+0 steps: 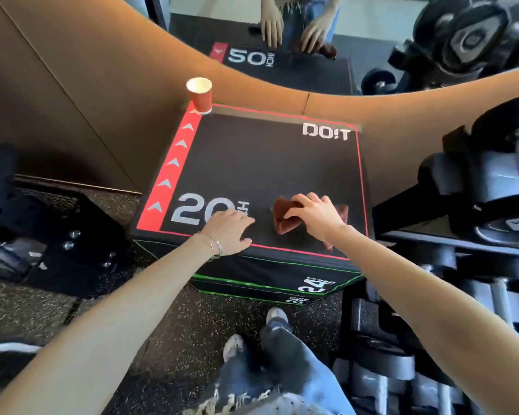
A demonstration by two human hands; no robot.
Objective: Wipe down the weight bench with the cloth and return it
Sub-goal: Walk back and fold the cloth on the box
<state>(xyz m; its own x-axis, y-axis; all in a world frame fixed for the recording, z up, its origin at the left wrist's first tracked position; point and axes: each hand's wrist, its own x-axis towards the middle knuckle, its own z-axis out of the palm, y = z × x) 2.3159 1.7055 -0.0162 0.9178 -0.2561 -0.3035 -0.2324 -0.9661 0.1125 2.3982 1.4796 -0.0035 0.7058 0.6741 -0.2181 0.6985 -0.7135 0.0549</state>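
Gym clean-up: a person wipes a black padded plyo box [267, 163], with the brown cloth [283, 217] bunched near the top's 5 o'clock corner. The right hand [315, 215] curls its fingers over the cloth, bearing down to scrub. The left hand [228, 232] lies flat and spread at 6 o'clock, apparently bracing. A red paper cup [200, 95] stands at 11 o'clock.

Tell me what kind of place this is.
Most likely a gym: a padded jump box marked 20 inch, racked dumbbells on the right, a speckled rubber floor, and a wall mirror behind the box.
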